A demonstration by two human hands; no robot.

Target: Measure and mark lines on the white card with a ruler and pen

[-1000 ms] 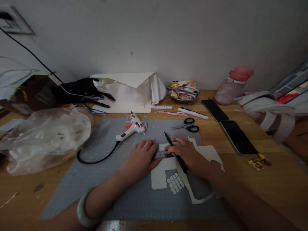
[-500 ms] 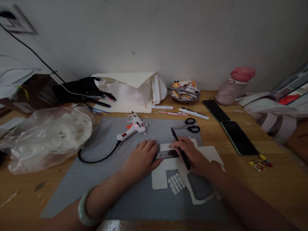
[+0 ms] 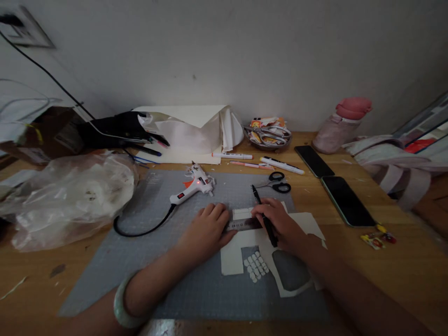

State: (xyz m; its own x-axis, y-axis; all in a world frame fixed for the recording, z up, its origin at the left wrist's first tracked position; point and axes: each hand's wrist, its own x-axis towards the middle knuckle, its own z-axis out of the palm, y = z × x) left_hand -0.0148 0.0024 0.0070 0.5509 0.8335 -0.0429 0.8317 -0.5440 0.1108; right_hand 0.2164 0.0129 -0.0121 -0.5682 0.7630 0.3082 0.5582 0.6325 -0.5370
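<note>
My left hand grips the left end of a metal ruler, thumb along its near edge and fingers over the far side. The ruler lies flat across cut white paper. A black pen is held in my right hand, slanting across the fingers with its narrow end pointing away from me. Thin drawn lines show on the paper strip just beyond the ruler. Nearer to me, several small rounded white pieces lie in a cluster beside the paper's cut-out openings.
Under the paper lies a grey cutting mat. A glue gun with a lit red light rests on it, its cord curving left. Black-handled scissors, markers, two phones, a pink bottle and a plastic bag surround it.
My right hand has shifted slightly right with the pen, uncovering more of the lined strip. My left hand and the ruler stay in place.
</note>
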